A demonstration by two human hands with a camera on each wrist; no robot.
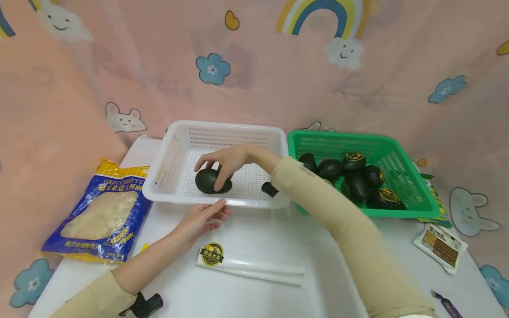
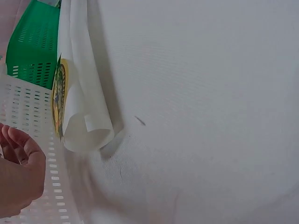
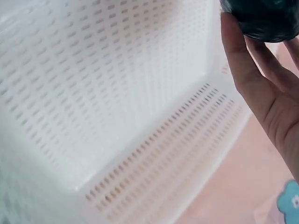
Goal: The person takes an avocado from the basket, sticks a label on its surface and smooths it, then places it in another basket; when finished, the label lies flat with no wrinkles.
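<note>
A dark avocado [image 1: 207, 181] is in the white plastic basket [image 1: 159, 185], low over its slotted floor. My right hand [image 1: 228, 162] grips it from above, thumb on the near side and fingers over the far side. In the right wrist view, the fingers hold the dark avocado [image 3: 266, 21] at the upper right, beside the basket's wall. My left hand [image 1: 199, 222] is at the front rim of the white basket, its thumb on the rim and its fingers curled below. The left wrist view shows the left hand [image 2: 21, 175] against the slotted wall.
To the right, a green basket [image 1: 413, 185] holds several avocados, some with black-and-gold stickers. A rolled white sheet [image 1: 258, 268] with a round label lies in front. Blue pasta bag [image 1: 99, 212] at left; small white packet [image 1: 440, 247] and purple tube [image 1: 447, 304] at right.
</note>
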